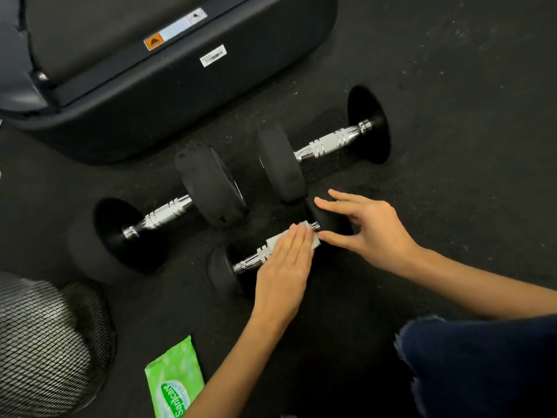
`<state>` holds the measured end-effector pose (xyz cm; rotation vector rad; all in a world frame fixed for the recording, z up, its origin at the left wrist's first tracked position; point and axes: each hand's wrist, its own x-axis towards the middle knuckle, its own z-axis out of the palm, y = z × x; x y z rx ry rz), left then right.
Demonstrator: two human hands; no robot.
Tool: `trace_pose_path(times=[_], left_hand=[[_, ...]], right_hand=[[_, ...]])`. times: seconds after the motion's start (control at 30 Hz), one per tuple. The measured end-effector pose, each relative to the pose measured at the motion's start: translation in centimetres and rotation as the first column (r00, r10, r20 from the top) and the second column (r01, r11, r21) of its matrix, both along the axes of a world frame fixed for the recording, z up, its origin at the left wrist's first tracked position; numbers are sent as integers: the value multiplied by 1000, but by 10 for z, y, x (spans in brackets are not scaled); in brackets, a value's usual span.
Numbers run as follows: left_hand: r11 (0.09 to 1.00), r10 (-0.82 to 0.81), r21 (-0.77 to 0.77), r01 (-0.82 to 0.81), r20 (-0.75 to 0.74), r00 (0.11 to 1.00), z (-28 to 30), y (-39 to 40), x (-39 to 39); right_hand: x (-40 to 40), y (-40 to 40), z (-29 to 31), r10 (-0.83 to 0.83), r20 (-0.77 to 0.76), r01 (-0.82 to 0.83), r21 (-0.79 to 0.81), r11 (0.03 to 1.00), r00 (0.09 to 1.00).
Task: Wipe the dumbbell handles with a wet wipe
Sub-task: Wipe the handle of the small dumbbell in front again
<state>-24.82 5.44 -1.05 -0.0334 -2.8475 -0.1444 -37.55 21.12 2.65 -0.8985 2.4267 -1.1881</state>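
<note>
Green wipe pack [174, 380] lies closed; left hand [283, 276] presses wipe [278, 241] flat on handle [256, 259], right hand [369, 227] spread, empty.

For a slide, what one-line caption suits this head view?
Left hand presses white wet wipe flat on nearest black dumbbell's chrome handle; right hand steadies its end weight.

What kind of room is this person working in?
Probably a gym or home workout corner: three black dumbbells with chrome handles lie on dark speckled rubber flooring, beside the black padded base of an exercise machine.
</note>
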Motion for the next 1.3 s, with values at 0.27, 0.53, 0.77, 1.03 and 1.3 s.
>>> trace_pose_path(times=[0.27,0.53,0.77,1.03,1.3], left_hand=[[995,29,99,-29,8,1000,-2,13,8],[998,21,-65,-17,65,998,1,8,-17],[992,8,-129,-11,-27,1000,-22,13,10],[978,119,155,-136,114,986,9,2,-33],[890,8,387,-240,514,857,30,-33,-65]], right_hand=[[1,1,4,13,5,-13,5,1000,1000],[7,1,-1,32,-9,-31,26,999,999],[15,3,-5,-34,127,32,16,999,991],[13,0,-4,-53,123,46,54,997,991],[9,1,0,-22,125,6,122,993,992]])
